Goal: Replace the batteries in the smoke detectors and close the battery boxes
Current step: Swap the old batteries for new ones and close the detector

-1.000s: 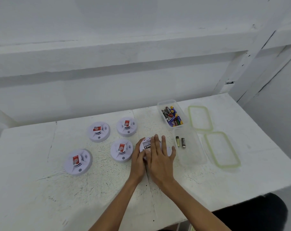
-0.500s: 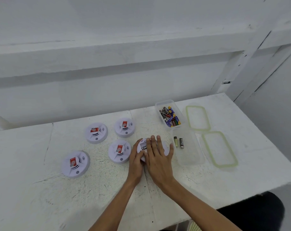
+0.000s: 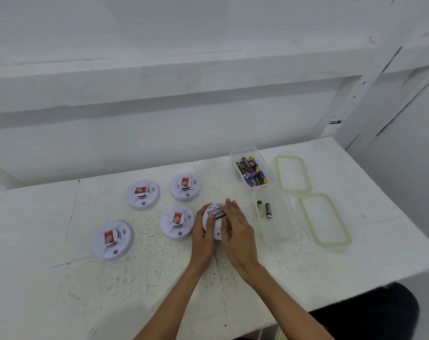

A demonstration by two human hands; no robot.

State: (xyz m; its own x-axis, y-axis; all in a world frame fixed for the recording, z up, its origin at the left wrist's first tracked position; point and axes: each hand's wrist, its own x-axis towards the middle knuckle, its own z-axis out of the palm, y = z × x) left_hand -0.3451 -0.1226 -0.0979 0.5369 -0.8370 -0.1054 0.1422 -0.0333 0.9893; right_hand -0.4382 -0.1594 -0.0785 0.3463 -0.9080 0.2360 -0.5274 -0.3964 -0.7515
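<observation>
Crowding the white table's left are four other smoke detectors. Just right of them lies the open detector, its battery showing. The left hand grips its rim and the right hand presses straight fingers across it. Rightward, the far box holds loose batteries, the near box only two, and two lids lie toward the table's right edge.

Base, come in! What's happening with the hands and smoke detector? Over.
Left hand grips upturned smoke detector; right hand lies flat across it. Battery box open, black battery showing. Nothing in the way.
</observation>
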